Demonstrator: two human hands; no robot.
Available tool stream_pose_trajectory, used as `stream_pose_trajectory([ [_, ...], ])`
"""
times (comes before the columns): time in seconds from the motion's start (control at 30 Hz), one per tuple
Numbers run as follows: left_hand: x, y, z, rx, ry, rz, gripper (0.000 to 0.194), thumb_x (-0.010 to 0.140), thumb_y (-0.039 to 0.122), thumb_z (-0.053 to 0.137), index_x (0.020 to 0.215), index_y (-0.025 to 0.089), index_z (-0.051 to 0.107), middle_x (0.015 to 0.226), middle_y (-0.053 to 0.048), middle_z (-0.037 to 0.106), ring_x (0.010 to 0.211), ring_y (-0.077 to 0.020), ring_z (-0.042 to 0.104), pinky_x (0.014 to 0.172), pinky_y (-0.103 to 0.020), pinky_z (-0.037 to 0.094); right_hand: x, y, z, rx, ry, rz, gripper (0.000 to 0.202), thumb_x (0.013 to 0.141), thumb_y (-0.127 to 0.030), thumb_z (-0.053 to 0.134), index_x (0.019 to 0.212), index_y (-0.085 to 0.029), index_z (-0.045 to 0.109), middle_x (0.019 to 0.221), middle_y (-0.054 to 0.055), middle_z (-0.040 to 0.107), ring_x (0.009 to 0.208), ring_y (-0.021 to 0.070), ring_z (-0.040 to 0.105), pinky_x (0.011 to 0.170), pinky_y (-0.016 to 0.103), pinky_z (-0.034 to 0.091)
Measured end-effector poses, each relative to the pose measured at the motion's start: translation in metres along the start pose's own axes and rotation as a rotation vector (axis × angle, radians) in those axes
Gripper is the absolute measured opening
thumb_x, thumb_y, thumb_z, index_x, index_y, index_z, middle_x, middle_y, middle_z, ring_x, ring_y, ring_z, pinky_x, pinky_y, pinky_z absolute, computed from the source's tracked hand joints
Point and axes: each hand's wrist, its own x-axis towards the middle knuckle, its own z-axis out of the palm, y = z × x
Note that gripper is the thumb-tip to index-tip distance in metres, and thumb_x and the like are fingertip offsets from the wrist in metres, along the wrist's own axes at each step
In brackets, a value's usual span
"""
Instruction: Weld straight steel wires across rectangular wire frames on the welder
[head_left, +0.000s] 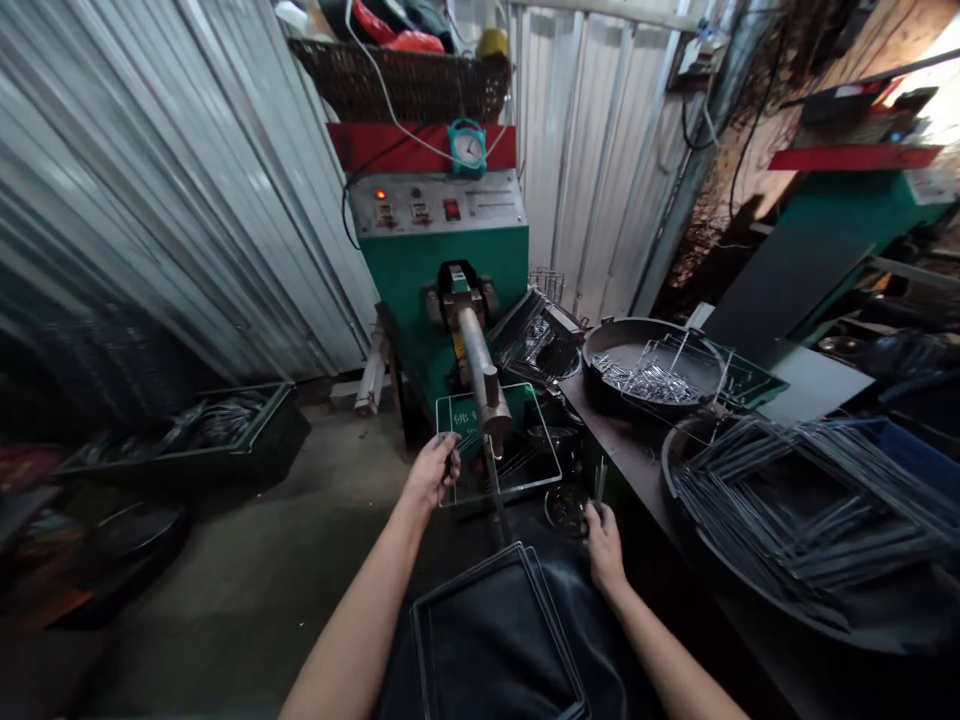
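In the head view, my left hand (435, 468) is closed at the left side of a rectangular wire frame (546, 430), its fingers pinched on the wire. Thin wires also show by those fingertips. That frame lies under the round metal electrode arm (480, 365) of a green spot welder (409, 262). My right hand (604, 540) is closed around a few short metal rods (601, 480) that point upward. Beside it is a small round dish (565, 508). More rectangular wire frames (551, 625) rest on the dark apron (487, 650) over my lap.
On the right bench (626, 450) stand a round pan (652, 345) of short metal pieces and a larger pan (675, 490) stacked with wire frames. A green bin (277, 430) of metal parts sits at left. A small teal clock (468, 148) hangs on the welder.
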Motion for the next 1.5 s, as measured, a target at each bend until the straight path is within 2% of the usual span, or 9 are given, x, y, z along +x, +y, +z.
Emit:
stream_pose_trajectory([
  [0.13, -0.040, -0.021, -0.009, -0.015, -0.030, 0.035, 0.031, 0.066, 0.045, 0.058, 0.079, 0.018, 0.049, 0.045, 0.007, 0.046, 0.033, -0.0047, 0.039, 0.031, -0.014, 0.021, 0.001, 0.020, -0.007, 0.388, 0.104, 0.322, 0.026, 0.070, -0.033, 0.049, 0.091, -0.017, 0.052, 0.070, 0.001, 0.049, 0.054, 0.0113, 0.048, 0.038, 0.020, 0.036],
  [0.3, -0.079, -0.036, -0.020, -0.012, 0.044, 0.034, 0.034, 0.065, 0.046, 0.060, 0.081, 0.017, 0.050, 0.046, 0.006, 0.047, 0.034, -0.0046, 0.038, 0.032, -0.014, 0.021, 0.021, -0.018, -0.028, 0.695, -0.037, 0.358, 0.021, 0.061, -0.022, 0.058, 0.080, -0.016, 0.056, 0.061, -0.003, 0.045, 0.052, 0.0080, 0.046, 0.034, 0.015, 0.030],
  [0.47, -0.096, -0.039, -0.032, -0.008, 0.070, 0.014, 0.031, 0.067, 0.044, 0.058, 0.081, 0.017, 0.049, 0.045, 0.007, 0.045, 0.033, -0.0042, 0.035, 0.031, -0.014, 0.021, 0.009, -0.041, -0.037, 0.774, -0.121, 0.397, 0.030, 0.059, -0.026, 0.067, 0.086, -0.016, 0.059, 0.064, -0.003, 0.052, 0.061, 0.0095, 0.052, 0.046, 0.018, 0.041],
  [0.63, -0.108, -0.038, -0.047, -0.027, 0.137, 0.010, 0.030, 0.066, 0.043, 0.060, 0.080, 0.018, 0.050, 0.044, 0.008, 0.045, 0.031, -0.0038, 0.034, 0.030, -0.013, 0.020, -0.024, -0.022, -0.019, 0.393, -0.024, 0.063, 0.029, 0.068, -0.036, 0.061, 0.091, -0.017, 0.059, 0.078, 0.000, 0.060, 0.073, 0.0118, 0.056, 0.065, 0.024, 0.045],
  [0.8, -0.114, -0.037, -0.056, -0.036, 0.145, 0.012, 0.030, 0.065, 0.041, 0.060, 0.079, 0.017, 0.050, 0.044, 0.008, 0.045, 0.030, -0.0036, 0.033, 0.029, -0.013, 0.019, -0.037, -0.002, -0.004, -0.026, -0.139, -0.192, 0.022, 0.071, -0.032, 0.058, 0.086, -0.017, 0.057, 0.079, 0.003, 0.061, 0.075, 0.0158, 0.058, 0.071, 0.031, 0.046],
  [0.93, -0.113, -0.038, -0.057, -0.039, 0.130, 0.003, 0.028, 0.066, 0.040, 0.061, 0.079, 0.017, 0.050, 0.044, 0.007, 0.046, 0.031, -0.0034, 0.033, 0.029, -0.013, 0.019, -0.029, -0.050, -0.013, -0.168, -0.327, -0.536, 0.018, 0.079, -0.027, 0.051, 0.094, -0.019, 0.058, 0.093, 0.006, 0.058, 0.090, 0.0170, 0.055, 0.080, 0.032, 0.044],
  [1.03, -0.111, -0.039, -0.055, -0.063, 0.107, -0.005, 0.028, 0.066, 0.039, 0.061, 0.079, 0.017, 0.050, 0.043, 0.007, 0.045, 0.030, -0.0033, 0.032, 0.029, -0.013, 0.019, -0.030, -0.099, -0.018, -0.307, -0.698, -0.729, 0.037, 0.077, -0.025, 0.055, 0.113, -0.020, 0.049, 0.108, 0.009, 0.052, 0.099, 0.0178, 0.052, 0.083, 0.031, 0.043],
  [1.2, -0.109, -0.038, -0.049, -0.125, 0.074, -0.023, 0.028, 0.064, 0.038, 0.063, 0.078, 0.018, 0.050, 0.042, 0.008, 0.045, 0.029, -0.0032, 0.031, 0.030, -0.013, 0.019, -0.038, -0.133, -0.010, -0.582, -1.055, -0.801, 0.050, 0.074, -0.016, 0.054, 0.122, -0.017, 0.040, 0.113, 0.011, 0.050, 0.099, 0.0193, 0.052, 0.078, 0.030, 0.044],
  [1.5, -0.111, -0.030, -0.046, -0.130, 0.098, -0.020, 0.028, 0.064, 0.038, 0.063, 0.078, 0.018, 0.049, 0.041, 0.008, 0.045, 0.030, -0.0034, 0.031, 0.031, -0.014, 0.021, -0.037, -0.135, -0.008, -0.712, -1.115, -0.841, 0.047, 0.077, -0.022, 0.053, 0.122, -0.016, 0.040, 0.112, 0.010, 0.050, 0.092, 0.0177, 0.054, 0.073, 0.027, 0.043],
])
